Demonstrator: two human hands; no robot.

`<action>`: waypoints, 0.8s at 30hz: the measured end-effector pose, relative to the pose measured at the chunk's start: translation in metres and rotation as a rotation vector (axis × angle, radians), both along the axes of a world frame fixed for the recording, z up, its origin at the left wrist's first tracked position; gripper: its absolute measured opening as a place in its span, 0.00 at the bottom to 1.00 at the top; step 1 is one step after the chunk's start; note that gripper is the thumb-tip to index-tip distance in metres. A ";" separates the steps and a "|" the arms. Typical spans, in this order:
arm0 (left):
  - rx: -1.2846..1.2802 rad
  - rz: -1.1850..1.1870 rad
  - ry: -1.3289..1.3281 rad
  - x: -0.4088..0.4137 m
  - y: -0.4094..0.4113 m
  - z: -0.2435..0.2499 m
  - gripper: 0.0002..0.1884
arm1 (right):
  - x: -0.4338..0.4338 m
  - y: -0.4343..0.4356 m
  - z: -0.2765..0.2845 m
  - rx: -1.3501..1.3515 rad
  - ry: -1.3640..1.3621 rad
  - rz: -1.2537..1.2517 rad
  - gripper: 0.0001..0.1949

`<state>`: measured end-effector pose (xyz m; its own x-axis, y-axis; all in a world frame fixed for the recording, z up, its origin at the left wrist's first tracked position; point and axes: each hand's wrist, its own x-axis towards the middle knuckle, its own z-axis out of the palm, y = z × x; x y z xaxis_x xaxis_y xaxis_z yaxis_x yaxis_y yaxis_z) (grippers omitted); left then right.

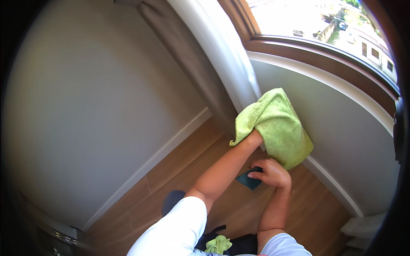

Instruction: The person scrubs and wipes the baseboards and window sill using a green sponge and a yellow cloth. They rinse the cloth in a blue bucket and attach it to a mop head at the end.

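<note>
A lime-green microfibre cloth (282,128) is carried by my left hand (255,137), near the corner by the window wall. It drapes over the hand, so only the wrist shows and the fingers are hidden. Below it, my right hand (272,172) pinches a dark teal pad or folded cloth (250,180) between thumb and fingers, above the wood-look floor (230,204). The back of the right hand is close to the cloth's lower edge; whether they touch I cannot tell.
A white curtain (221,51) and a brown curtain (189,60) hang in the corner. A brown-framed window (320,60) is at upper right, with a white baseboard (333,185) below. Another light-green cloth (218,244) is at my waist. White fabric (365,227) is at lower right.
</note>
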<state>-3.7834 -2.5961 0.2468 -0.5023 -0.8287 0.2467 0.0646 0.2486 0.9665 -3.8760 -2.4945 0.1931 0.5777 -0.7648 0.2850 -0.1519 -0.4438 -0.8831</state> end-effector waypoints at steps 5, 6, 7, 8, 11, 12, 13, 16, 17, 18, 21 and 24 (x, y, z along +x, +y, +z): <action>-0.014 0.207 -0.302 0.131 0.057 -0.025 0.19 | 0.056 -0.006 -0.024 -0.115 0.030 -0.338 0.16; 0.015 0.244 -0.361 0.156 0.077 -0.038 0.19 | 0.065 0.001 -0.034 -0.047 -0.049 -0.357 0.17; 0.029 0.269 -0.393 0.176 0.091 -0.043 0.20 | 0.075 -0.001 -0.041 0.003 -0.133 -0.384 0.19; 0.043 0.278 -0.401 0.190 0.102 -0.047 0.20 | 0.081 -0.005 -0.043 0.048 -0.212 -0.421 0.20; 0.073 0.290 -0.430 0.224 0.123 -0.038 0.21 | 0.136 -0.001 0.016 -0.240 -0.081 -0.491 0.24; 0.085 0.297 -0.421 0.233 0.129 -0.042 0.21 | 0.157 0.009 0.029 -0.302 0.034 -0.532 0.24; 0.101 0.290 -0.402 0.245 0.127 -0.044 0.21 | 0.172 0.014 0.037 -0.364 0.146 -0.575 0.24; 0.206 0.258 -0.287 0.271 0.121 -0.042 0.22 | 0.189 0.008 0.057 -0.200 0.256 -0.430 0.24; 0.251 0.241 -0.248 0.280 0.117 -0.041 0.22 | 0.202 -0.001 0.072 -0.267 0.300 -0.426 0.21; 0.328 0.189 -0.066 0.285 0.109 -0.046 0.23 | 0.213 -0.017 0.089 -0.355 0.379 -0.381 0.19; 0.163 -0.101 -0.109 0.304 0.137 -0.057 0.26 | 0.232 0.001 0.121 -0.445 0.582 -0.303 0.14; 0.251 -0.076 -0.180 0.355 0.104 -0.073 0.26 | 0.269 -0.048 0.141 -0.619 0.504 -0.452 0.14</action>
